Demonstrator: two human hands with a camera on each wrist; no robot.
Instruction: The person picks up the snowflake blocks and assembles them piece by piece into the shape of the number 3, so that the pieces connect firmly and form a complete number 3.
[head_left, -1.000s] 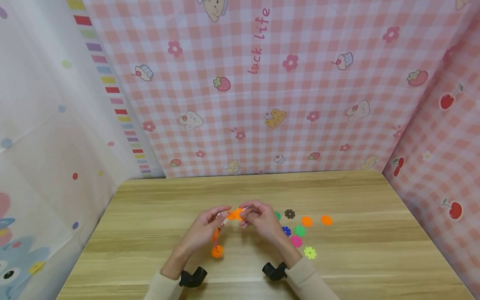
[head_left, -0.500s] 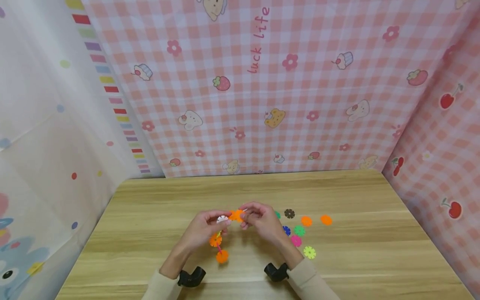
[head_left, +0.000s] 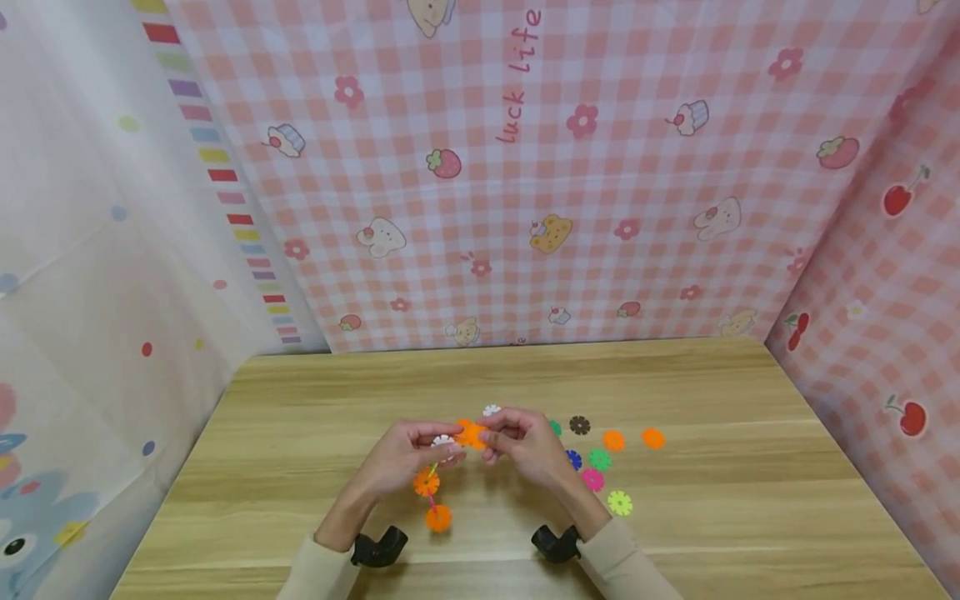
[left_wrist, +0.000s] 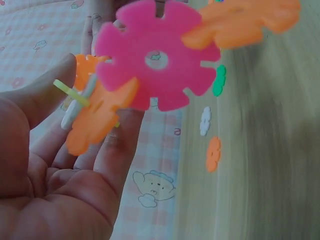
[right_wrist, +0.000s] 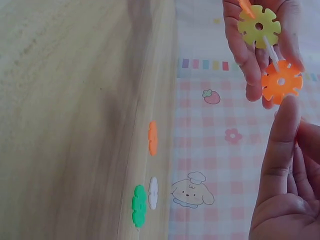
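Note:
A chain of interlocking plastic snowflake discs hangs from my left hand [head_left: 401,457], which pinches it near the white disc [head_left: 444,442]. Below trail an orange disc [head_left: 426,482], a pink disc [left_wrist: 175,77] seen edge-on from the head, and a bottom orange disc [head_left: 438,519]. A yellow disc [right_wrist: 265,39] slots between orange and white ones in the right wrist view. My right hand [head_left: 531,443] pinches an orange disc [right_wrist: 274,82] at the chain's upper end, thumb and fingers on its edge. Whether that disc is fully slotted in, I cannot tell.
Loose discs lie on the wooden table [head_left: 300,433] right of my right hand: brown [head_left: 580,426], orange [head_left: 653,438], green [head_left: 599,460], pink [head_left: 592,480] and yellow [head_left: 619,503] among them. A white disc [head_left: 491,411] lies behind the hands. Checkered cloth [head_left: 600,183] hangs behind the table.
The chain's lower end has swung out below my left hand and dropped slightly nearer. The orange pieces between the hands have drawn closer together. A loose white disc behind my right hand is now visible.

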